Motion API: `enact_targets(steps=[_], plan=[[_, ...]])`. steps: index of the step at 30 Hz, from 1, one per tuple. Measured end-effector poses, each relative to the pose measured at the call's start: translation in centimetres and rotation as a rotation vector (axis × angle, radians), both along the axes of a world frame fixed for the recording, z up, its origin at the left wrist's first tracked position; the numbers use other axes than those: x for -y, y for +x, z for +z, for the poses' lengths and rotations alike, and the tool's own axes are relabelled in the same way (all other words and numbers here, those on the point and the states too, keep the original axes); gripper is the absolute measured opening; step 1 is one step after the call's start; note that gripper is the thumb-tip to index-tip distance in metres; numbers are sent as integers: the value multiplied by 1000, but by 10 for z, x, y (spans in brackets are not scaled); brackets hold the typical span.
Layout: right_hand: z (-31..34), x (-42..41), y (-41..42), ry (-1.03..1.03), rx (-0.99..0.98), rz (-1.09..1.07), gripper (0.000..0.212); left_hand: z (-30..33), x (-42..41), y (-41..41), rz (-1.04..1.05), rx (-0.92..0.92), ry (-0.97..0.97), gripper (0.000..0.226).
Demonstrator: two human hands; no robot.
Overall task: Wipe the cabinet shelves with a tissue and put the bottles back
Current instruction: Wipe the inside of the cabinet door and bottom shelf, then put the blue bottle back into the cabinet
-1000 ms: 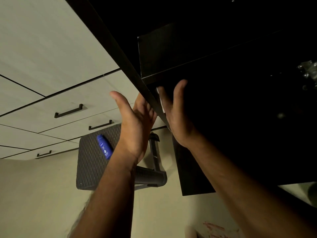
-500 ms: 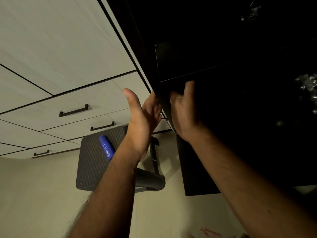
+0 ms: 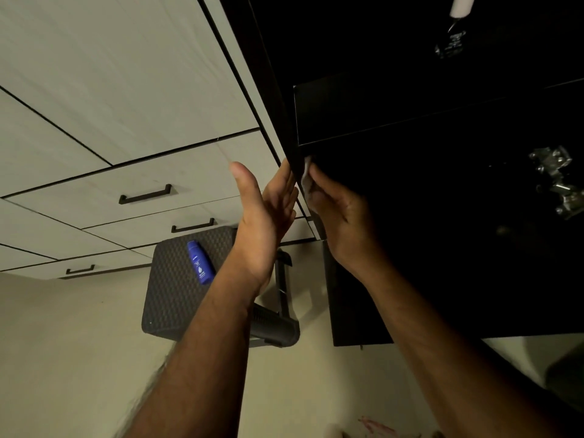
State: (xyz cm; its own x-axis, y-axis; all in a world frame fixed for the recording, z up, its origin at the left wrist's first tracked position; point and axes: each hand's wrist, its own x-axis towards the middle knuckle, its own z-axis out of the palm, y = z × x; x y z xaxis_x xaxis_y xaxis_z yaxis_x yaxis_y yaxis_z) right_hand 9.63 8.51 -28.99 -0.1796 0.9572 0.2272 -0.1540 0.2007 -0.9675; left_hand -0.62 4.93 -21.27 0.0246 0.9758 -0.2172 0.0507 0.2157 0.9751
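Two hands up: right grip (image 3: 339,213) pinching tissue (image 3: 306,176) at fingertips, left grip (image 3: 268,210) spread.

bottle (image 3: 199,262) on stool (image 3: 177,298), left of both hands, cabinet (image 3: 442,216) at right

A small white tissue (image 3: 306,175) was crumpled against the dark inner wall of the black cabinet (image 3: 410,200), just under the front edge of a dark shelf (image 3: 395,109). A blue bottle (image 3: 199,262) lay on its side on a dark woven stool, well apart from the cabinet.
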Motion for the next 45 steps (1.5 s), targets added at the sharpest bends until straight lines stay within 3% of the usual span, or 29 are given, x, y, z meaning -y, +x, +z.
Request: enact_targets(steps=[3,6,10,14,18,19,28,33,37,40,45], plan=[[-17,2,-4,-124,60,-160,32,-5,10,1,76,11,-34,96],[-34,5,-2,-106,354,-281,26,-14,21,1,144,20,-57,95],[-52,3,14,-144,636,-185,22,-28,39,3,199,-3,-108,93],[-50,14,33,-263,576,-118,25,-38,58,13,205,-81,-149,85],[-36,34,49,-281,479,-119,24,-45,73,29,270,-187,-82,20],[-32,38,53,-278,483,-114,23,-47,75,31,298,-188,-79,17],[-1,63,80,-332,425,-60,16,-61,95,43,346,-223,-136,31],[11,61,74,-356,412,33,17,-49,95,34,349,-235,-88,24],[9,63,48,-376,420,115,21,-48,98,12,425,-182,-106,25],[-1,62,12,-420,413,183,13,-54,100,-17,471,-74,-136,31],[-24,58,-63,-504,431,263,19,-74,106,-85,545,-10,-137,22]])
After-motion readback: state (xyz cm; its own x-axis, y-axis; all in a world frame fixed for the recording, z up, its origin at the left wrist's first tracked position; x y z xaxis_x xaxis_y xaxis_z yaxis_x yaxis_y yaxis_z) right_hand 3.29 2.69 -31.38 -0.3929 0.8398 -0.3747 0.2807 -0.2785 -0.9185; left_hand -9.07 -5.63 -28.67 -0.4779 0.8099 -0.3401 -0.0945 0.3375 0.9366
